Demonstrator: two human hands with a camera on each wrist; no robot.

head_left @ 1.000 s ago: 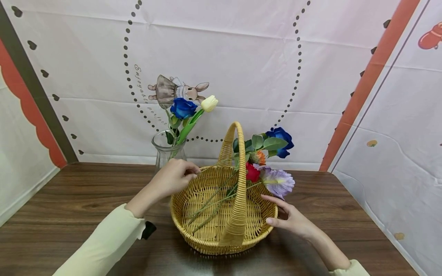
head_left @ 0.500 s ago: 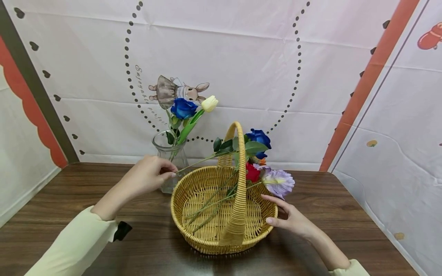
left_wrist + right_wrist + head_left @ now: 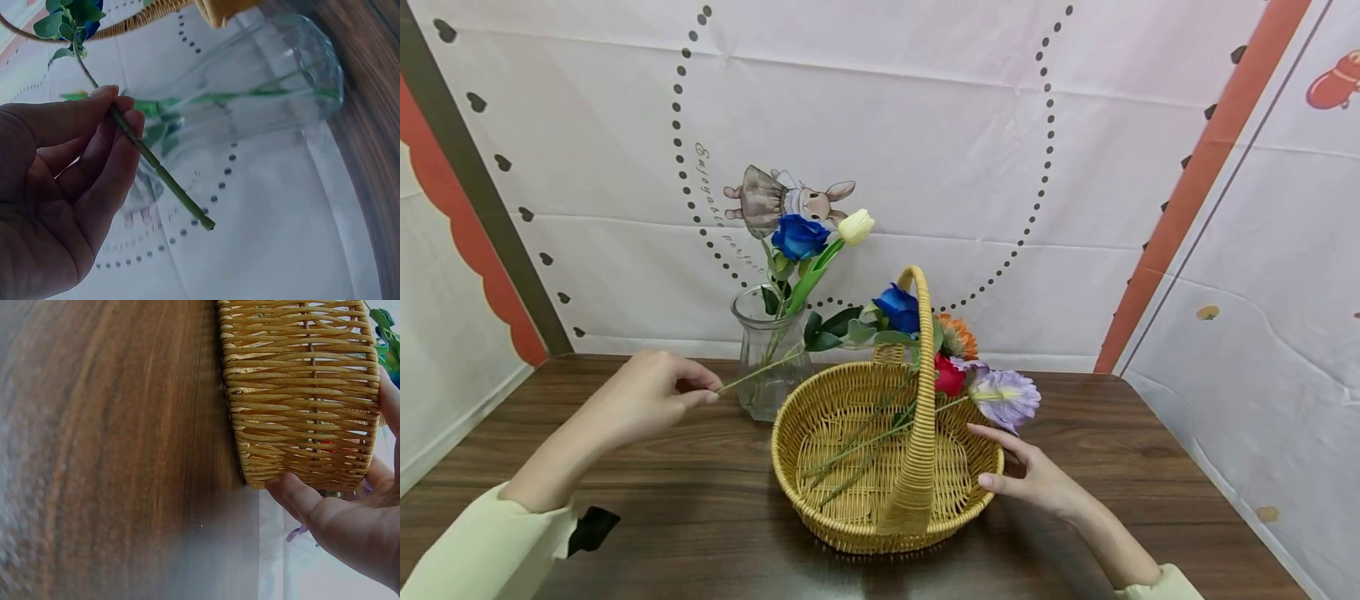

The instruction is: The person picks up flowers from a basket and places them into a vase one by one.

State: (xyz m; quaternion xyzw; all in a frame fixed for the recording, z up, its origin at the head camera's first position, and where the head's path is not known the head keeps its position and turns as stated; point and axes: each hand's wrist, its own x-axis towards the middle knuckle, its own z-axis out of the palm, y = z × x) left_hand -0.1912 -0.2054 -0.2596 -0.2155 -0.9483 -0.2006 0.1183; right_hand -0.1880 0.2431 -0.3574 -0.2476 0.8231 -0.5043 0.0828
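Beside the glass vase [image 3: 748,337], my left hand [image 3: 643,396] pinches the stem [image 3: 165,178] of a blue rose [image 3: 897,308] between thumb and fingers. The rose slants up to the right, its bloom overlapping the handle of the wicker basket [image 3: 857,533] in the head view. Below the pinch, the cut stem end sticks out freely in the left wrist view. My right hand [image 3: 1037,479] holds the basket's right rim, some fingers against its outer wall [image 3: 300,394]. A red rose [image 3: 949,377], a purple flower [image 3: 1004,398] and an orange flower [image 3: 958,337] lean over the basket's back right side.
In the vase stand another blue rose [image 3: 800,238] and a pale yellow tulip [image 3: 855,227]. The basket's tall handle [image 3: 919,417] arches over its middle. A printed cloth [image 3: 880,125] hangs behind the dark wooden table [image 3: 700,517].
My left hand has moved left, drawing the blue rose from the basket's right side leftward past the handle. My right hand, the basket and the vase have stayed in place.
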